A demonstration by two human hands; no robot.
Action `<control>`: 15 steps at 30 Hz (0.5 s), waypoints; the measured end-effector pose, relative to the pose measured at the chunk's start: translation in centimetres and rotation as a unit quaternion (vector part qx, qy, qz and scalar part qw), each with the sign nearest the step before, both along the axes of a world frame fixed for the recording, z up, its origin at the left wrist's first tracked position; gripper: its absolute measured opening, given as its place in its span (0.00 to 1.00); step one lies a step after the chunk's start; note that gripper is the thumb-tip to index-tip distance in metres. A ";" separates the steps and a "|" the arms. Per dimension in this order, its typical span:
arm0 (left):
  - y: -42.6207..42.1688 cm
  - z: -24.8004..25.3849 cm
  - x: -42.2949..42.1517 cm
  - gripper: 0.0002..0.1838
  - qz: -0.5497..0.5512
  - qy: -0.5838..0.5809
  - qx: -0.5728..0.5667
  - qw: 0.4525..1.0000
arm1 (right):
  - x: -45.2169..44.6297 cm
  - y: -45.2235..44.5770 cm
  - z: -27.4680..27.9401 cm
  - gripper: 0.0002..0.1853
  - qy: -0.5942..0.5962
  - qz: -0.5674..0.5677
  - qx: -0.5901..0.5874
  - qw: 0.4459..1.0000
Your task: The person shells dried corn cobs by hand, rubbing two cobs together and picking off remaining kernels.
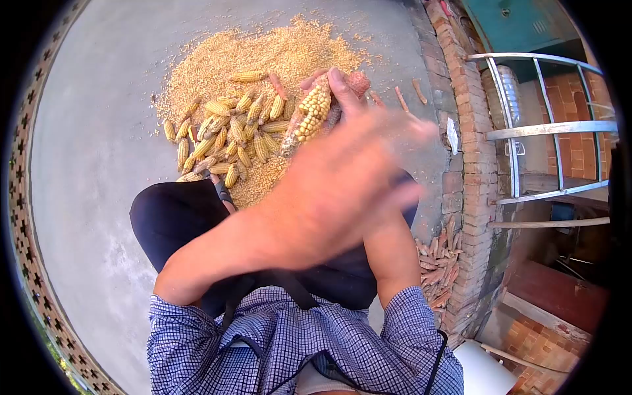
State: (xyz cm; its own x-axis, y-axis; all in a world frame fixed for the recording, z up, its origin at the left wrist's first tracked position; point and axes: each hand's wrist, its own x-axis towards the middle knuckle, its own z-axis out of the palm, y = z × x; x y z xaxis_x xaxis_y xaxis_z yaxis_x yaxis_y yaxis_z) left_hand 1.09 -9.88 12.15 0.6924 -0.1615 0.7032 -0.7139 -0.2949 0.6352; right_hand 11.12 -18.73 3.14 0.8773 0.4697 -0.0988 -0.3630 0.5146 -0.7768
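Observation:
My left hand [329, 187] crosses in front of my right forearm. Motion smears its fingers, so their grip cannot be made out. Partly hidden behind it, my right hand [346, 95] holds a partly shelled corn cob [313, 112], with yellow kernels still on its side. A reddish bare cob [357, 82] shows just beside the right hand's fingers; what holds it is unclear. Beyond my legs, several yellow corn cobs [243, 131] are heaped against a broad spread of loose kernels [276, 56] on the grey floor [99, 164].
Stripped cobs [438, 266] are piled at right beside a low brick edge [474, 145]. Past it stands a metal frame [553, 129]. A white scrap [452, 135] lies near the bricks. A perforated wall [23, 217] curves along the left.

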 end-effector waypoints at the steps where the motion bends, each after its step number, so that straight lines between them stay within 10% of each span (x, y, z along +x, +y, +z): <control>1: 3.4 -0.5 0.3 0.19 0.038 0.081 -0.078 0.993 | -0.1 -0.1 0.7 0.14 0.016 0.007 -0.024 1.000; 3: 7.6 -4.2 0.6 0.21 0.168 0.204 -0.265 0.927 | -0.3 0.5 0.6 0.12 -0.025 -0.002 0.032 0.999; 5: 10.0 -7.5 0.3 0.23 0.154 0.279 -0.219 0.922 | -0.5 1.2 0.7 0.12 -0.037 0.000 0.024 0.999; 7: 9.0 -8.1 -0.3 0.25 -0.012 0.369 -0.377 0.849 | -0.5 1.7 0.3 0.12 -0.065 0.008 -0.002 0.998; 15: 7.9 -9.2 -2.3 0.30 -0.099 0.406 -0.482 0.770 | -1.6 2.9 -0.2 0.11 -0.077 -0.011 -0.134 0.988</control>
